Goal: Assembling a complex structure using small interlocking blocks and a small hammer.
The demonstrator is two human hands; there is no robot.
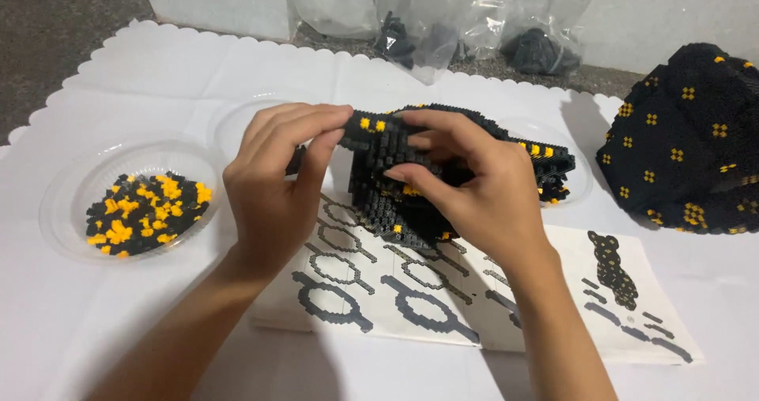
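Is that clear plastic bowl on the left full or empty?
Partly filled. The clear bowl holds a low heap of black and yellow bricks, with bare plastic showing around them.

A brick assembly sat at the middle of the table mat, over the far edge of an instruction sheet. The left hand gripped its left end and the right hand its near right side. To the left, a dish held loose bricks. At the far right stood a larger built piece. Plastic bags lay beyond the mat's far edge.
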